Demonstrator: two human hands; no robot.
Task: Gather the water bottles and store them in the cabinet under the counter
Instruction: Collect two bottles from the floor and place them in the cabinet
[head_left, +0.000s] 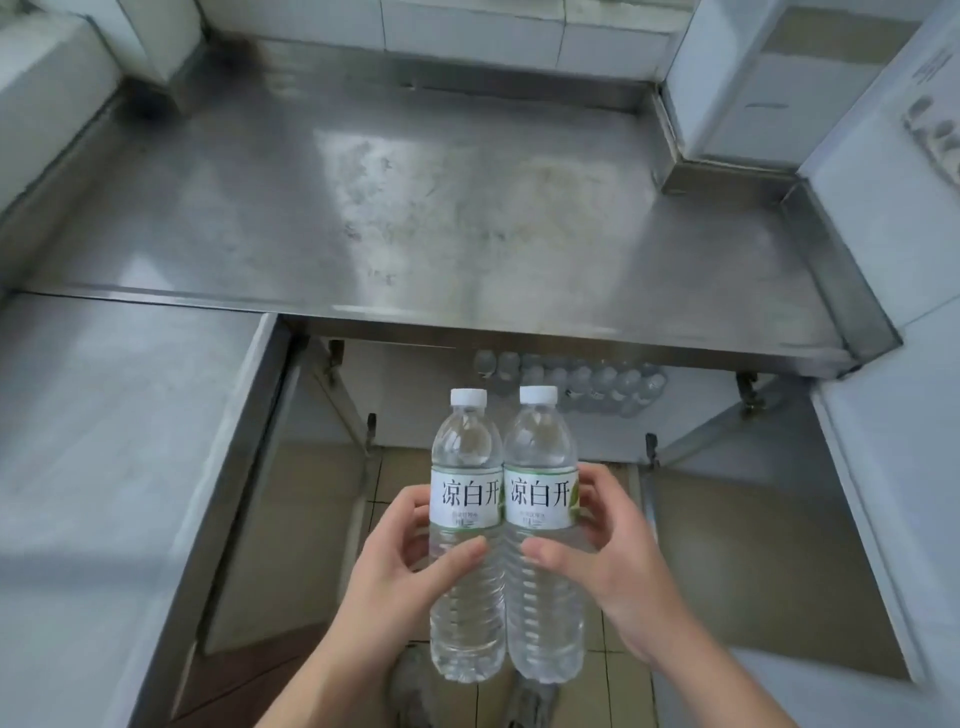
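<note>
While the left hand (400, 561) grasps the left water bottle (466, 540) and the right hand (608, 551) grasps the right water bottle (543, 540), each with fingers curled round the labelled waist and thumb across the front, the two bottles are held upright, side by side and touching, in the air before the stainless-steel counter (415, 208). Both keep their white caps and appear full. Below the counter edge the cabinet stands open, its doors (753, 561) swung outward; a cluster of stored water bottles (571, 382) sits on the cabinet floor toward the back right. Step in hand, as judged: carrying a gathered pair to storage. The next move calls for lowering both bottles beneath the counter lip and setting them upright beside the stored group, without toppling its front row
</note>
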